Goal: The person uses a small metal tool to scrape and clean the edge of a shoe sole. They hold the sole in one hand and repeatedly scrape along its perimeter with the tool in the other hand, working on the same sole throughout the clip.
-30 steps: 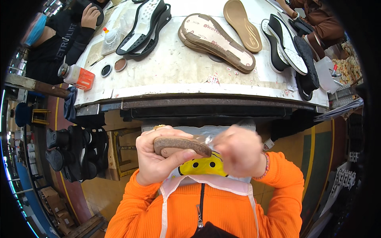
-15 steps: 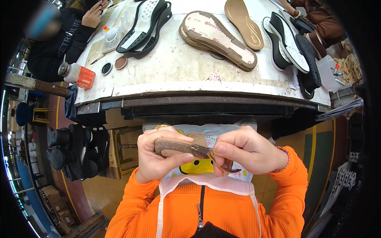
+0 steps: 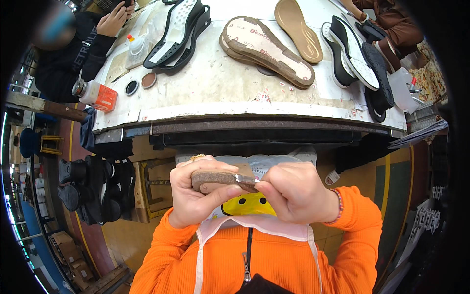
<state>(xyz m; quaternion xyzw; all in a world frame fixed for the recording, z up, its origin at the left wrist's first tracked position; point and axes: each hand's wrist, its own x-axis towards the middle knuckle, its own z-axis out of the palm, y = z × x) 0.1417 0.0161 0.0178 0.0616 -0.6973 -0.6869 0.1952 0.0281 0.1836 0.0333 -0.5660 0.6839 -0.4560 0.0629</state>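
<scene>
Your left hand (image 3: 196, 193) grips cork sole piece (image 3: 218, 179) at chest, below counter (image 3: 220, 93) edge. Your right hand (image 3: 293, 193), pulled away half second ago, back pinching blade (image 3: 246, 179) against piece's end: trimming stroke restarting.

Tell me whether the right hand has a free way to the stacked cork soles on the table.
Probably not yet. The right hand is pinching a small blade against the cork piece that the left hand grips. The stacked cork soles lie uncovered on the table, beyond its edge.
</scene>
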